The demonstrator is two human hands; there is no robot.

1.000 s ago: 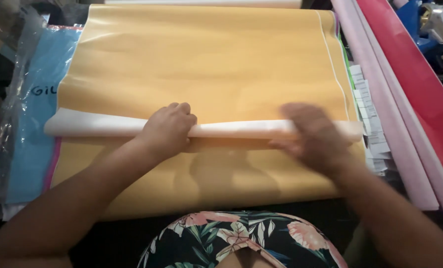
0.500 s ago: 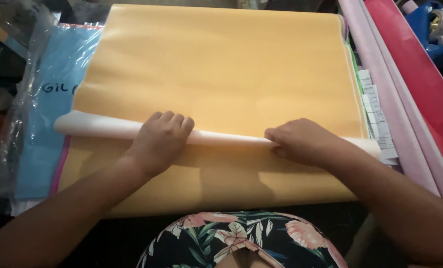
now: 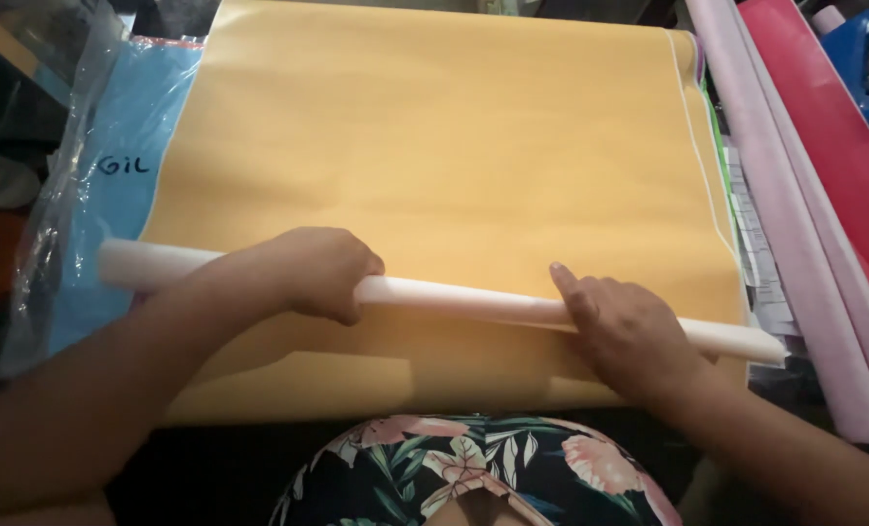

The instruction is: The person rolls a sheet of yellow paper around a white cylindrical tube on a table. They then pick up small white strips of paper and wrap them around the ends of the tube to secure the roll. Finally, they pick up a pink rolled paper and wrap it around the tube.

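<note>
Hidden under the left hand and right hand: two stretches of the white tube. Cut off at the top edge: yellow sheet, pink rolls. Blurred: blue object, top right.

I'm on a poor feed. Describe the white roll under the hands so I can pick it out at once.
Start at the big yellow-orange sheet that fills the middle. Across its near part lies a long, thin white roll, running left to right, with the left hand curled over it and the right hand pressing on it. The pink roll and red roll run along the right edge instead.
</note>
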